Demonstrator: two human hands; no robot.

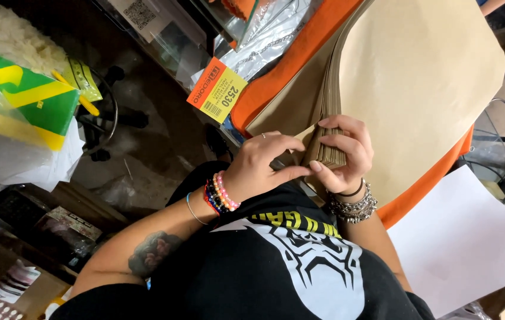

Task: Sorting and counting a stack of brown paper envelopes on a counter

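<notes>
Hands meet at the near corner of a thick stack of tan paper sheets (418,77), which lies on an orange desk (300,53) toward one o'clock. I see my right hand (344,151) closed around the stack's corner edge. My left hand (261,163) pinches the same corner from nine o'clock. A white sheet (466,237) lies at four o'clock, an orange-yellow tag (217,89) at eleven.

A single head-worn camera is looking steeply down the wearer's own chest, sitting close above the hands (300,160). It is facing forward and down over a stack of tan paper sheets (418,89) lying on an orange table (300,65). The floor is showing at left, white paper (466,243) at lower right. No second view is sharing the scene.
</notes>
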